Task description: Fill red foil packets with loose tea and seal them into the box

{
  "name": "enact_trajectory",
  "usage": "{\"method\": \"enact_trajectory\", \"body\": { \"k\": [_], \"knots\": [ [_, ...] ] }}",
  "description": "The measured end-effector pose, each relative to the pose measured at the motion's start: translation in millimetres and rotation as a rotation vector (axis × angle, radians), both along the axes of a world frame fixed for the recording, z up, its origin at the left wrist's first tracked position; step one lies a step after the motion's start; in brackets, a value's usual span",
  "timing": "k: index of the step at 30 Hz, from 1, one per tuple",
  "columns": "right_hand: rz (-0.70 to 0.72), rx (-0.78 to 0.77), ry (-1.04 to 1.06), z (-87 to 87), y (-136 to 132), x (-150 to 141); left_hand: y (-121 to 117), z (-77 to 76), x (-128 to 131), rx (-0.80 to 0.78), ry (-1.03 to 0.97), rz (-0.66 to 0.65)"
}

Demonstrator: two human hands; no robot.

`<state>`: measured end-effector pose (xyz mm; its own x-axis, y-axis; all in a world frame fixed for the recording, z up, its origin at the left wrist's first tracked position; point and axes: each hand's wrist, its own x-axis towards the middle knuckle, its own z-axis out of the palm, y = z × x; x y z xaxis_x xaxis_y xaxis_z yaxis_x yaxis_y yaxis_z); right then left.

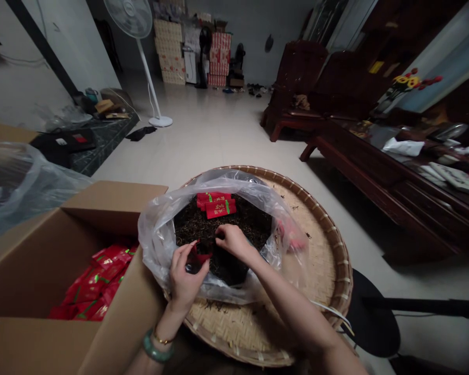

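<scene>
My left hand grips a small red packet by its edges, thumb and fingers holding its mouth apart. Just right of it, my right hand hovers over dark loose tea leaves with its fingers pinched together; whether leaves are between them is hidden. The leaves fill a clear plastic bag with its rim folded outward. On top of the leaves, at the far side, lie several flat red packets with green and gold print. The bag rests on a round woven bamboo tray.
At left stands an open cardboard box with many red packets inside. A black round stand base sits by the tray's right side. Beyond are a white standing fan and a dark wooden table.
</scene>
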<state>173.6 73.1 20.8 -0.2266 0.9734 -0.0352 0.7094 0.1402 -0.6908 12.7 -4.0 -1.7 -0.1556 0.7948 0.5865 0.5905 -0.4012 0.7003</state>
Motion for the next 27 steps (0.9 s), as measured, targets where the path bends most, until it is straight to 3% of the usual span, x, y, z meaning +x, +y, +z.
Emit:
{"method": "enact_trajectory", "body": {
  "k": [6, 10, 13, 17, 22, 27],
  "knots": [
    [-0.07, -0.029, 0.261, 7.3, -5.0, 28.0, 0.0, -1.6, 1.2, -0.063, -0.023, -0.035],
    [-0.086, -0.139, 0.643, 35.3, -17.3, 31.6, -1.1, 0.6, 3.1, -0.076, -0.007, -0.044],
    [-0.051, -0.154, 0.76, 60.3, -27.6, 23.9, -1.9, 1.6, 4.0, -0.073, 0.008, -0.051],
    [0.017, -0.103, 0.671, 74.6, -38.2, 7.9, -2.6, 1.1, 3.4, -0.093, 0.002, -0.049],
    [0.059, -0.037, 0.547, 69.9, -45.9, 1.3, -3.4, 1.7, 2.0, -0.103, -0.003, -0.069],
    [0.097, 0.154, 0.35, 69.9, -50.7, 2.6, -3.3, 1.8, 2.5, -0.11, -0.01, -0.077]
  ]
}}
